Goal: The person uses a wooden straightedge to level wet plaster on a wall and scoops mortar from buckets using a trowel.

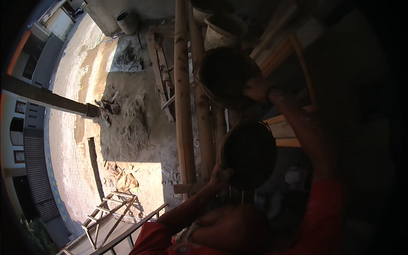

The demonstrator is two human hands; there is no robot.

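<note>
In the deep shade right of centre are two dark round buckets. My left hand (219, 175) grips the left side of the nearer bucket (250, 155), its fingers at the rim. The inside of that bucket is too dark to make out. Beyond it stands the farther bucket (225, 72), its wide mouth turned up. My right hand (256, 88) reaches over that bucket's right side, closed, with its fingertips lost in shadow. Whatever it holds is hidden.
Thick bamboo poles (182, 97) run along the left of the buckets. A pale bucket (223, 32) stands behind, and another bucket (126, 22) by the far wall. Below lie a sand heap (134, 123) and a wooden trestle (100, 216). Timber frames (287, 142) lie at right.
</note>
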